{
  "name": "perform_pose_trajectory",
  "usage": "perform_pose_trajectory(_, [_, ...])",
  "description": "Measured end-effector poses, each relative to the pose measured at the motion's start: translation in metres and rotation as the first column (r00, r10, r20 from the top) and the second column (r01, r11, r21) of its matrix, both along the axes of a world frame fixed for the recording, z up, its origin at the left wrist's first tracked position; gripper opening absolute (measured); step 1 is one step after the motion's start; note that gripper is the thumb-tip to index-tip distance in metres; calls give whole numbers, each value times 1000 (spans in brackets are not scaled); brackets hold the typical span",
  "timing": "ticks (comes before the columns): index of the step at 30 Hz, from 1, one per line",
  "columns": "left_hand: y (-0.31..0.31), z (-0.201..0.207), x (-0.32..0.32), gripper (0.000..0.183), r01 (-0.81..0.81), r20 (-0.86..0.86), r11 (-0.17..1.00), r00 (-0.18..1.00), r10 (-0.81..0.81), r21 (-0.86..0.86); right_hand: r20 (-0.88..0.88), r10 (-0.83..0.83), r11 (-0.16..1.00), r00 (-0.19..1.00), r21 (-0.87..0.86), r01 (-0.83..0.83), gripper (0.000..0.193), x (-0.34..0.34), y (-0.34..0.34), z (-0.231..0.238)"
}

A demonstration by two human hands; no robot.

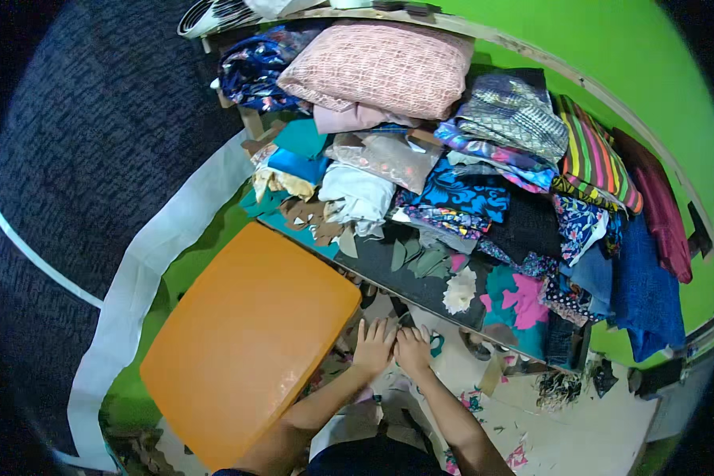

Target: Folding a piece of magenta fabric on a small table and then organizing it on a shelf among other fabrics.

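Observation:
Both of my hands are side by side in the lower middle, just in front of the shelf edge. My left hand (375, 346) has its fingers stretched forward and slightly apart, its thumb side close to the other hand. My right hand (411, 350) is closed, with the fingers curled under. Whatever it may hold is hidden or too small to name. Beyond them runs the edge of a dark shelf board (373, 258) carrying fabric scraps. A cream ruffled cloth piece (460, 290) and pink cut-outs (525, 301) lie on it.
An orange table top (250, 341) stands close at my left. Folded fabrics are piled across the shelves, among them a pink patterned bundle (381, 67), white cloth (357, 193) and striped cloth (599, 155). Scraps litter the pale floor (547, 432). Dark textured material (95, 159) covers the far left.

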State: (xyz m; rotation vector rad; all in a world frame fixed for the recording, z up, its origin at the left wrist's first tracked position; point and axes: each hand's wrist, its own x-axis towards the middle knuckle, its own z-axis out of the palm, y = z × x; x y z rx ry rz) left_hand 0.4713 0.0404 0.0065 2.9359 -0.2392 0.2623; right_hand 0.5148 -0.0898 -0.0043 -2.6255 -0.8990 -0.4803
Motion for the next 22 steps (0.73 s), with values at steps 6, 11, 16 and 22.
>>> perform_pose_trajectory(6, [7, 5, -19, 61, -185, 20, 983, 983, 185, -7, -6, 178, 984, 984, 13, -178, 28, 2, 16, 3])
perform_pose_trajectory(11, [1, 5, -31, 64, -357, 3, 931, 933, 359, -75, -28, 364, 931, 931, 12, -364, 34, 7, 16, 5])
perform_pose_trajectory(16, [-28, -6, -27, 56, -448, 54, 891, 890, 452, -70, -46, 459, 888, 887, -15, -460, 35, 20, -4, -1])
perform_pose_trajectory(22, [-73, -34, -8, 66, -474, -90, 877, 879, 468, -75, -246, 456, 885, 855, 27, -465, 39, 36, -50, -18])
